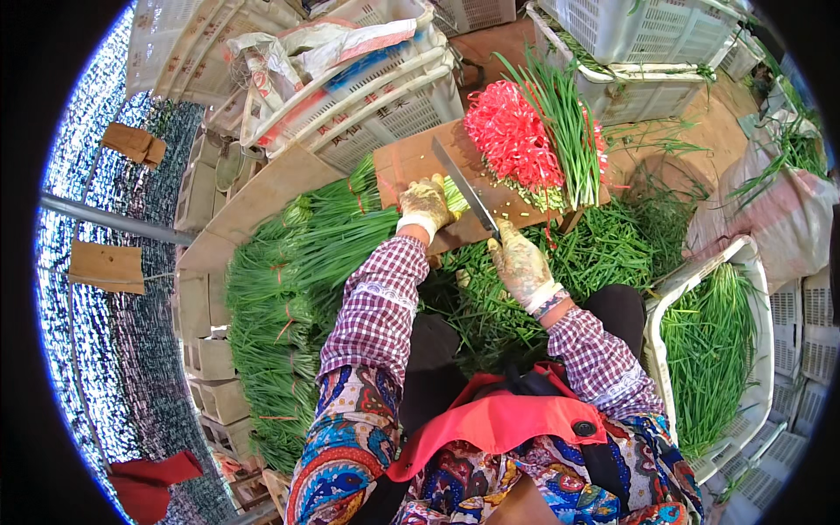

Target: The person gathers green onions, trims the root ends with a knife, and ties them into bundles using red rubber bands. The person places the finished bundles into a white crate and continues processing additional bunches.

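Observation:
My left hand [425,202], in a stained glove, presses a bunch of garlic chives [455,195] onto a wooden board [403,157]. The pale stem ends point right, and long green leaves trail left off the board. In my gloved right hand [523,264] is the handle of a long knife [464,186]. Its blade slants across the board just right of the stem ends; whether it touches them is unclear. Short cut stem pieces lie scattered on the wood. At the board's right end, a loose bunch of chives [563,125] rests over a heap of red-and-white ties [508,128].
Tied chive bundles [279,328] are piled at left beside hollow blocks [213,357]. Green trimmings [590,249] cover the ground below the board. A white crate [764,315] of chives stands at right, near a plastic sack [755,210]. Stacked crates [420,105] rise behind.

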`<state>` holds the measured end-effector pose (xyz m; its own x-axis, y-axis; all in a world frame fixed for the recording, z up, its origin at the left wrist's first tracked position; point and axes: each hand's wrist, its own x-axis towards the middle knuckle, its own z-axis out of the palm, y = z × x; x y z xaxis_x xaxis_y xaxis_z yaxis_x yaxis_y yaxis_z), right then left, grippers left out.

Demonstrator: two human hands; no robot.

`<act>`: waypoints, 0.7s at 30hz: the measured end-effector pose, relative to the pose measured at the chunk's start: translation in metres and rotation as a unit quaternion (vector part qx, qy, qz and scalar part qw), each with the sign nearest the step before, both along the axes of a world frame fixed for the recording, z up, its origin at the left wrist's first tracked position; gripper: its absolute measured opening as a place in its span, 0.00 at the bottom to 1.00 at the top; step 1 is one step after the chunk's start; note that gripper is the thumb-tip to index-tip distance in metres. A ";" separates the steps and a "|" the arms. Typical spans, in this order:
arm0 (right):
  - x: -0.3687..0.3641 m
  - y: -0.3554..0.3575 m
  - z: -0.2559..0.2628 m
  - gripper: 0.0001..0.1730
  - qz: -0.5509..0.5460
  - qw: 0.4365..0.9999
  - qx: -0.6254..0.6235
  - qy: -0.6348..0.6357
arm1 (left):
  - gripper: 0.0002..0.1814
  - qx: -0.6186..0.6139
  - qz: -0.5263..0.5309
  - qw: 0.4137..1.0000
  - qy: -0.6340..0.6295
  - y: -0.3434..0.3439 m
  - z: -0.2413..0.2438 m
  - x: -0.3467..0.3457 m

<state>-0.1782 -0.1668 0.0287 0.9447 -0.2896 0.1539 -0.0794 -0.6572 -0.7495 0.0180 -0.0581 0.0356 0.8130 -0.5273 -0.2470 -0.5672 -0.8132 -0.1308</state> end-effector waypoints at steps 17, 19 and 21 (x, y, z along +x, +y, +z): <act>0.060 0.004 -0.070 0.14 0.103 0.959 -0.263 0.028 | 0.35 -0.074 0.010 0.997 -0.016 -0.007 -0.019 -0.005; 0.071 0.014 -0.039 0.15 0.001 0.997 0.008 0.072 | 0.35 -0.087 0.008 0.996 -0.019 0.000 -0.021 0.001; 0.059 0.012 -0.007 0.12 0.021 0.991 0.045 0.125 | 0.35 -0.081 -0.003 0.997 -0.016 0.011 -0.019 0.003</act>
<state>-0.1189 -0.1545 0.0216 0.9612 -0.2520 -0.1120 -0.2450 -0.5945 -0.7659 0.0209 -0.0469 0.0166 0.8162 -0.5625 -0.1320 -0.5691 -0.8221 -0.0156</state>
